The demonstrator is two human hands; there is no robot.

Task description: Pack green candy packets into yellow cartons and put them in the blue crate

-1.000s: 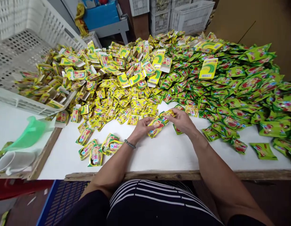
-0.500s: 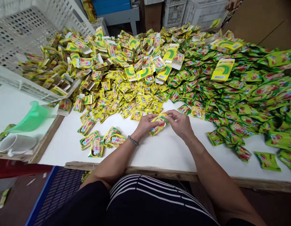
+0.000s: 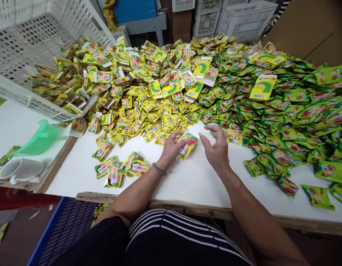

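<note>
Box (image 3: 189, 146), yellow-green, clamped in left grip (image 3: 171, 149). Right grip (image 3: 216, 149): spread apart, just right of box. Printed boxes (image 3: 114, 176) left of grips; green packets (image 3: 280, 127) right.

A white mug (image 3: 27, 169) sits left — near a green plastic item (image 3: 39, 140).

A small green-and-yellow printed box (image 3: 190, 146) slants in the left hand (image 3: 170, 150).

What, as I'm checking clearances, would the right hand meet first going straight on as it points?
Probably the heap of small yellow packets, across the white tabletop; how high the right hand hovers is unclear.
</note>
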